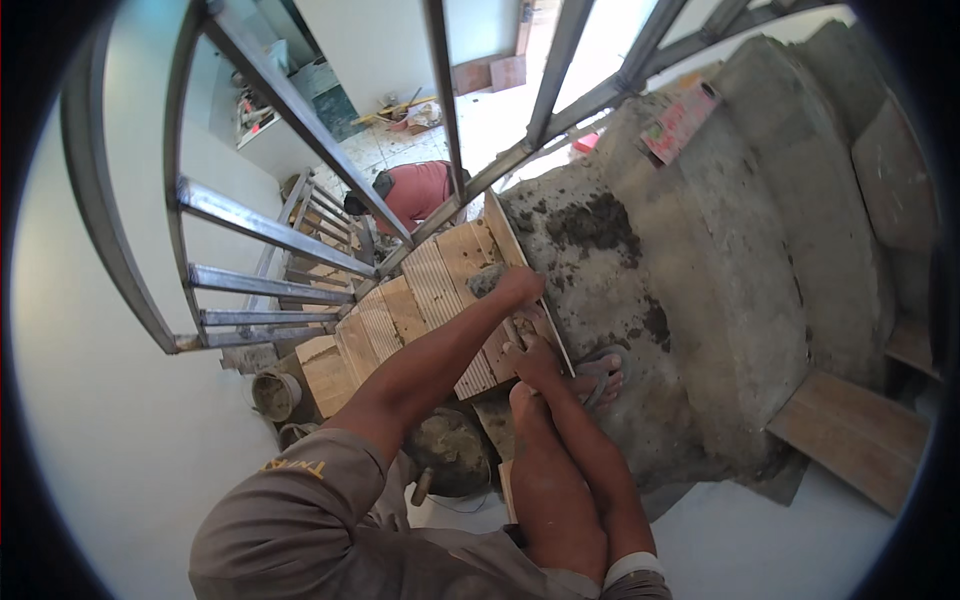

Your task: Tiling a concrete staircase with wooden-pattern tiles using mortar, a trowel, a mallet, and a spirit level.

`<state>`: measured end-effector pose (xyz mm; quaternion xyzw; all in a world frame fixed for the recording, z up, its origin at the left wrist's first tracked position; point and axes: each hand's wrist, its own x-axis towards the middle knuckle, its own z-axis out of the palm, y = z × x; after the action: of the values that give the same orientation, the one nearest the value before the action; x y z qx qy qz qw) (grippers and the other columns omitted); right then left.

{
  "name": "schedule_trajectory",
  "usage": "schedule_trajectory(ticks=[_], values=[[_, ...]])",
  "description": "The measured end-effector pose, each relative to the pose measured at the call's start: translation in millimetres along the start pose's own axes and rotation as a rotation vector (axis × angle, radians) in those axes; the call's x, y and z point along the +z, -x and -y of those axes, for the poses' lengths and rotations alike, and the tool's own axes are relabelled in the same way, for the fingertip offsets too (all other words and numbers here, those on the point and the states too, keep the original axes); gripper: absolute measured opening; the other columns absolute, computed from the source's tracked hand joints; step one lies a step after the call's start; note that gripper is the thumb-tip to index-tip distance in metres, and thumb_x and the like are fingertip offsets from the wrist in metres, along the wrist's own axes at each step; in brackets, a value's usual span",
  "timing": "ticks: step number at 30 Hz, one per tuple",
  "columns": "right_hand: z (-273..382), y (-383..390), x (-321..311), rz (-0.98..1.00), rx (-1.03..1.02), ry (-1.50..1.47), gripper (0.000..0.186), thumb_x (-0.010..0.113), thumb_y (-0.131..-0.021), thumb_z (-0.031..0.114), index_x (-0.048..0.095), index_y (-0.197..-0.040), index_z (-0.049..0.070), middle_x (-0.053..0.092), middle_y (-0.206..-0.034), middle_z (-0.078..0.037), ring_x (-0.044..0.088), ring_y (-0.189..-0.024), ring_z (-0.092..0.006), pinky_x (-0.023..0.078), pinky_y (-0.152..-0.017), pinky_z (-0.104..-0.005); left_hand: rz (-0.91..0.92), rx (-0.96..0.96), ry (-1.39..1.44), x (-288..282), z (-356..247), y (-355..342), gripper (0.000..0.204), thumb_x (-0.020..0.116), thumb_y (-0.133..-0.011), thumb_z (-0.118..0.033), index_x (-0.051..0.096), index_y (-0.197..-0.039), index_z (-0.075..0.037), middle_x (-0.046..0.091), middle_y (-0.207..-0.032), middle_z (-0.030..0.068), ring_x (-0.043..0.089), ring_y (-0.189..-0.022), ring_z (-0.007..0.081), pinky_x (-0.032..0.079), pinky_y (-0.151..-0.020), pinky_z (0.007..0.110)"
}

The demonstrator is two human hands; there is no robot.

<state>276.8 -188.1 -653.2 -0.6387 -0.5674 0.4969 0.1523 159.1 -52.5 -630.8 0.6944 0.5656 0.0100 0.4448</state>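
Note:
My left hand (521,287) is closed over the top wood-look tiled step (440,268). Beside its fingers is a dark grey, mortar-coloured thing (487,281), too small to name. My right hand (536,360) is just nearer to me, its fingers curled near the raised edge of a tile (556,335). What it grips, if anything, is hidden. Behind the tile's edge, dark wet mortar (597,222) lies in clumps on the rough concrete step (670,300). My sandalled foot (603,380) rests on that concrete.
A metal railing (270,240) runs along the left and far side. Below it bends a person in a red shirt (418,192). A mortar basin (450,455) with a tool handle (423,487) and a bucket (275,396) stand nearby. Loose tiles (855,435) lie at right; a red-and-white package (680,122) sits upslope.

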Motion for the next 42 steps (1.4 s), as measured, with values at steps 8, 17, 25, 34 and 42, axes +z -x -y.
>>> schedule_trajectory(ticks=[8,17,25,34,42], values=[[-11.9,3.6,11.0,0.099,-0.096,0.074,0.055,0.064,-0.083,0.036,0.060,-0.115,-0.009,0.063,-0.103,-0.032,0.063,-0.102,-0.0426,0.048,-0.087,-0.0462,-0.038,-0.206,0.438,2.3,0.3,8.6,0.042,0.045,-0.090,-0.028,0.060,-0.094,0.011,0.061,-0.093,0.0346,0.063,-0.087,0.0488,0.050,-0.077,0.050],[0.6,5.5,-6.8,0.194,0.064,0.123,0.048,0.065,-0.083,0.034,0.062,-0.107,-0.008,0.064,-0.100,-0.030,0.064,-0.098,-0.0422,0.048,-0.084,-0.0479,-0.055,-0.105,0.348,4.5,-4.7,12.4,0.045,0.045,-0.091,-0.031,0.062,-0.091,0.010,0.062,-0.087,0.0351,0.064,-0.087,0.0484,0.050,-0.080,0.051],[-24.6,-4.3,14.9,0.216,0.023,-0.074,0.031,0.065,-0.084,0.027,0.060,-0.083,-0.003,0.062,-0.067,-0.015,0.062,-0.059,-0.0231,0.047,-0.055,-0.0395,-0.137,-0.087,0.304,42.4,15.1,56.8,0.056,0.050,-0.095,-0.046,0.057,-0.117,0.005,0.065,-0.098,0.0301,0.068,-0.092,0.0384,0.052,-0.079,0.047],[37.3,48.7,-2.9,0.143,0.085,0.210,0.034,0.066,-0.085,0.028,0.064,-0.089,-0.006,0.066,-0.069,-0.016,0.063,-0.065,-0.0218,0.047,-0.059,-0.0382,-0.241,-0.081,0.687,49.9,104.6,265.2,0.052,0.059,-0.092,-0.039,0.052,-0.132,-0.006,0.066,-0.113,0.0203,0.065,-0.102,0.0357,0.049,-0.091,0.043],[101.1,129.4,-56.4,-0.100,-0.121,0.494,0.050,0.066,-0.085,0.031,0.061,-0.121,-0.004,0.066,-0.099,-0.029,0.066,-0.094,-0.0407,0.051,-0.084,-0.0420,0.050,-0.550,0.015,56.7,241.8,384.8,0.045,0.058,-0.090,-0.044,0.060,-0.116,-0.007,0.068,-0.108,0.0161,0.064,-0.099,0.0381,0.051,-0.088,0.045]])
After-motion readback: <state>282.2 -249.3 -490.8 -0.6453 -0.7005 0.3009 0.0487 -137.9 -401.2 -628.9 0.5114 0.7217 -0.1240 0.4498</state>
